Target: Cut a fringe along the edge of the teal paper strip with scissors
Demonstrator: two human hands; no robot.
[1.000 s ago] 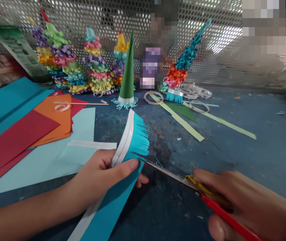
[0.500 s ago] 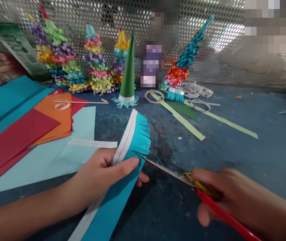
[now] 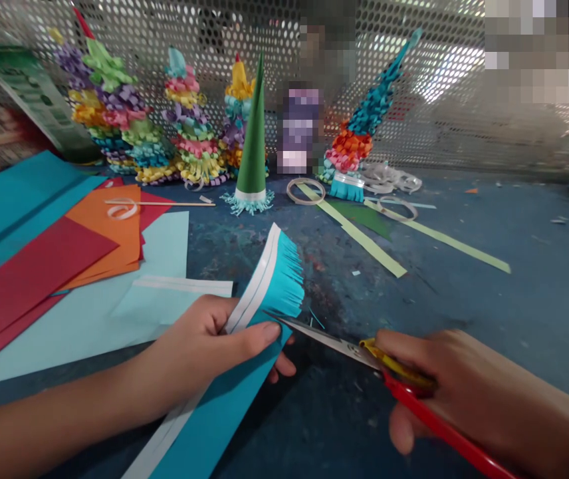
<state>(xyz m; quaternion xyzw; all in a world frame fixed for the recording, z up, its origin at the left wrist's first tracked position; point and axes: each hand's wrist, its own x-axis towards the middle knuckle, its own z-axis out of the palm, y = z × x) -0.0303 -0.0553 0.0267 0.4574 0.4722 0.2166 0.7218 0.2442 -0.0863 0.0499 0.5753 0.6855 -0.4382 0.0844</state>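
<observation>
The left hand (image 3: pixel 189 346) pinches a teal paper strip (image 3: pixel 237 399) firmly between thumb and curled fingers, close to its fringed edge, a grip that keeps the paper steady for even, closely spaced snips. The right hand (image 3: pixel 464 386) wraps around the red and yellow handles of the scissors (image 3: pixel 329 340), whose tips meet the fringed edge just past the left hand's grip. The strip slants up from the bottom edge of the tabletop (image 3: pixel 414 319), held slightly above it.
</observation>
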